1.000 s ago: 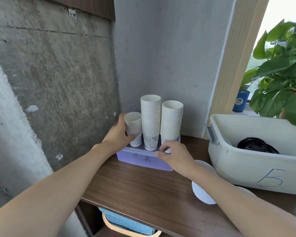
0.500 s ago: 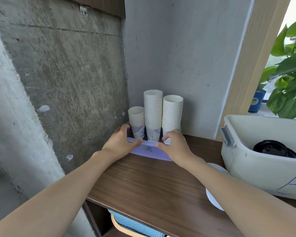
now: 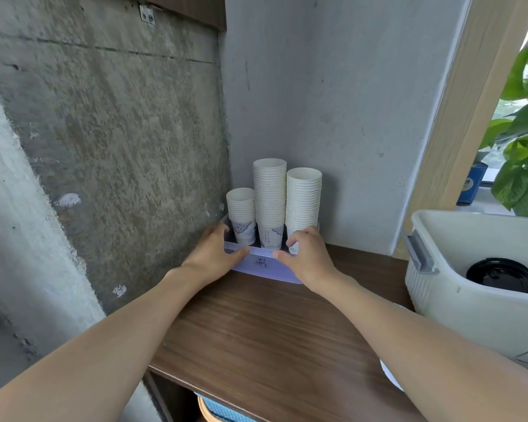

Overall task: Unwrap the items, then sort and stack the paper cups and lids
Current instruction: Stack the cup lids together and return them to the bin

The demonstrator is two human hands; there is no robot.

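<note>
Wooden shelf (image 3: 256, 330): tray (image 3: 264, 265) of cup stacks (image 3: 269, 193)

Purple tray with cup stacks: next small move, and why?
Probably release the purple tray and reach right for the black lids. The left hand and right hand grip its front rim, the three cup stacks stand upright in it, it sits in the wall corner, and the lids lie in the white bin.

Rough concrete wall (image 3: 104, 132), smooth grey wall (image 3: 333, 102), dark wood countertop (image 3: 272, 336), pale wooden window frame (image 3: 470, 102), daylight beyond
</note>
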